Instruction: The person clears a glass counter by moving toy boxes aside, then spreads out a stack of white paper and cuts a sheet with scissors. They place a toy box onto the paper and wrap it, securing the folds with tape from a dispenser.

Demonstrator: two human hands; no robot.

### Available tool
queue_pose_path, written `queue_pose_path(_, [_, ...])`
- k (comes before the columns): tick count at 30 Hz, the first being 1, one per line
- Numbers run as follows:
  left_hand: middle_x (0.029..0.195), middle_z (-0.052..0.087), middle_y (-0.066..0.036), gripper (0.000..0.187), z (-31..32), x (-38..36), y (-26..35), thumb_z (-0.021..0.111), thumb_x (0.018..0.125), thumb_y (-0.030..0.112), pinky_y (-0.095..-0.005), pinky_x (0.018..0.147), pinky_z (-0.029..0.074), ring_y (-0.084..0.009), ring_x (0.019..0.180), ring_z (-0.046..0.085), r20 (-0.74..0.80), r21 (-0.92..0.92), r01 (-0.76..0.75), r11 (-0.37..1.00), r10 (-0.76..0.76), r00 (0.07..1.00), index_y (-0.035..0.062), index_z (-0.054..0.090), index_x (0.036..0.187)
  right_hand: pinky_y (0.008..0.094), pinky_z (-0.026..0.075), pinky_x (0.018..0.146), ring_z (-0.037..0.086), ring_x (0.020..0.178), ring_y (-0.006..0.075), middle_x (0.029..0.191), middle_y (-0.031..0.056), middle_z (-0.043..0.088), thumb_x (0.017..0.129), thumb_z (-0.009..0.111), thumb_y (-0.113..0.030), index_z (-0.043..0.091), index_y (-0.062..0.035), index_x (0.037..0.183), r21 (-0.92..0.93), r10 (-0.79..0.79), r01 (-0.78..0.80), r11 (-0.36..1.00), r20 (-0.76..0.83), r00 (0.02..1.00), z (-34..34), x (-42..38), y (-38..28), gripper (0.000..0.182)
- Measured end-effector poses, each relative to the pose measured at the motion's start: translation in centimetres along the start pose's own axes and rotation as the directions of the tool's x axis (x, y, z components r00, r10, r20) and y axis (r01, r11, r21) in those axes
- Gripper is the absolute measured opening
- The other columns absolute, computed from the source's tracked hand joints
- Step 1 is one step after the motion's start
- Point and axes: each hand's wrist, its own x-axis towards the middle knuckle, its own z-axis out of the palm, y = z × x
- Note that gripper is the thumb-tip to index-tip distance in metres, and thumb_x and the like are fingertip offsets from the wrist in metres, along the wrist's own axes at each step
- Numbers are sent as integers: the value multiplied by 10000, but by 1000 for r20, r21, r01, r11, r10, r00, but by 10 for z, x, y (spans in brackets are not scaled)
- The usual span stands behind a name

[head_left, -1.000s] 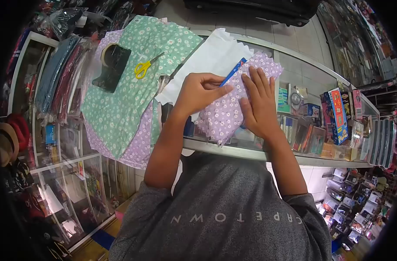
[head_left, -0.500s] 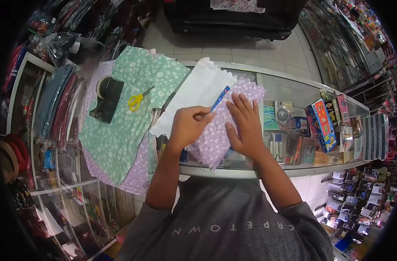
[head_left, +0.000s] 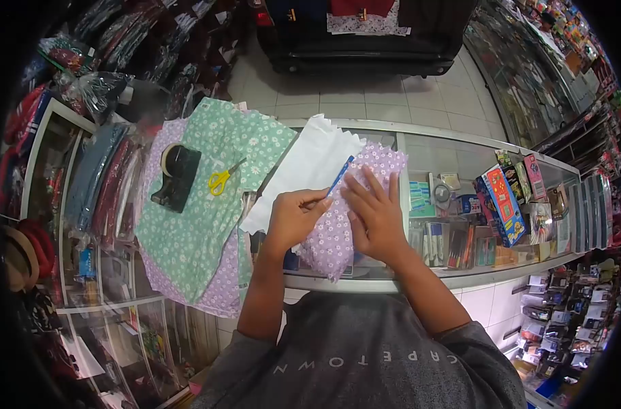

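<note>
The left hand (head_left: 293,221) has its thumb and forefinger pinched together on the near end of a slim blue strip (head_left: 339,176), which slants away from the fingertips, up and to the right. To its right, the right hand (head_left: 377,221) is spread, palm down and gripping nothing, pressed on a lilac piece with white flowers and a zigzag edge (head_left: 329,238); this piece lies beneath and between both hands, under the blue strip. Just beyond the left hand is a plain white sheet with jagged edges (head_left: 300,163), reaching under the lilac piece. Left of the left hand spreads a large green sheet printed with white daisies (head_left: 177,249), over a larger lilac flowered sheet (head_left: 223,290). On the green sheet, farther from the left hand, are a pair of yellow-handled scissors (head_left: 218,181) and, beyond them, a black tape dispenser (head_left: 182,178). Both hands work above a glass-topped counter with a pale metal rim (head_left: 460,277). Well to the right of the right hand is a blue and red toy box (head_left: 502,204).
</note>
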Motion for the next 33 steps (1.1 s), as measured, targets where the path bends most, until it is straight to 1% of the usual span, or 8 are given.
queue_pose_path(3, [1027, 798, -150, 358, -9, -4, 6, 823, 887, 143, -343, 847, 596, -264, 878, 766, -36, 172, -150, 974, 159, 987, 6, 764, 1212, 637, 231, 1243, 466, 1469, 359, 1476, 145, 603, 805, 611, -30, 676, -27, 1292, 115, -49, 45, 992, 24, 999, 7, 3, -3, 491])
queue_pose_path(5, [1245, 719, -209, 481, -21, -4, 11, 850, 808, 129, -427, 1044, 515, -386, 1179, 669, -173, 409, -303, 860, 400, 900, -23, 717, 1244, 610, 263, 1237, 493, 1443, 351, 1457, 153, 614, 812, 613, -34, 675, -21, 1286, 90, -69, 71, 993, -22, 997, 11, 3, 0, 478])
queue_pose_path(7, [1284, 686, -203, 538, -30, -1, 16, 841, 789, 55, -433, 1053, 503, -389, 1189, 654, -313, 614, -168, 771, 433, 845, 0, 689, 1302, 594, 269, 1239, 504, 1430, 353, 1449, 159, 618, 824, 616, -37, 675, -18, 1279, 111, -72, 71, 991, 5, 997, 9, 2, 1, 460])
queue_pose_path(15, [1075, 675, -191, 563, -41, 13, -7, 860, 799, 187, -441, 889, 522, -367, 1020, 662, -384, 622, 126, 773, 161, 909, -40, 667, 1276, 566, 272, 1242, 502, 1438, 329, 1467, 160, 609, 876, 615, -53, 676, -19, 1289, 124, -71, 70, 990, -3, 998, 9, 1, 1, 418])
queue_pose_path(19, [1051, 682, -178, 312, -45, 20, 3, 806, 848, 228, -472, 907, 520, -380, 1042, 639, -387, 642, 231, 731, 49, 921, 12, 770, 1070, 570, 290, 1226, 508, 1438, 336, 1472, 157, 610, 892, 622, -54, 671, -35, 1284, 125, -77, 78, 989, -15, 997, 11, 0, 3, 396])
queue_pose_path(20, [979, 699, -181, 217, -40, 18, 8, 794, 857, 223, -475, 860, 533, -390, 972, 670, -396, 689, 163, 706, 179, 900, 20, 792, 932, 568, 298, 1221, 510, 1434, 341, 1472, 158, 609, 897, 623, -62, 669, -34, 1284, 131, -80, 82, 988, -15, 997, 9, 1, 2, 391])
queue_pose_path(27, [956, 765, -213, 165, -18, -19, 83, 729, 907, 120, -399, 800, 566, -353, 895, 754, -290, 584, 10, 811, 197, 937, 7, 797, 1006, 562, 309, 1214, 507, 1432, 336, 1482, 156, 598, 890, 631, -75, 666, -36, 1282, 135, -80, 84, 987, -36, 996, 12, -1, 2, 395])
queue_pose_path(33, [1192, 746, -174, 239, 19, -48, 90, 691, 935, 147, -444, 918, 566, -393, 1046, 716, -63, 674, -193, 713, 316, 947, 46, 785, 1130, 584, 395, 1134, 478, 1371, 492, 1320, 207, 642, 826, 665, -32, 689, 26, 1139, 178, -75, 103, 979, -155, 985, 15, 0, 1, 320])
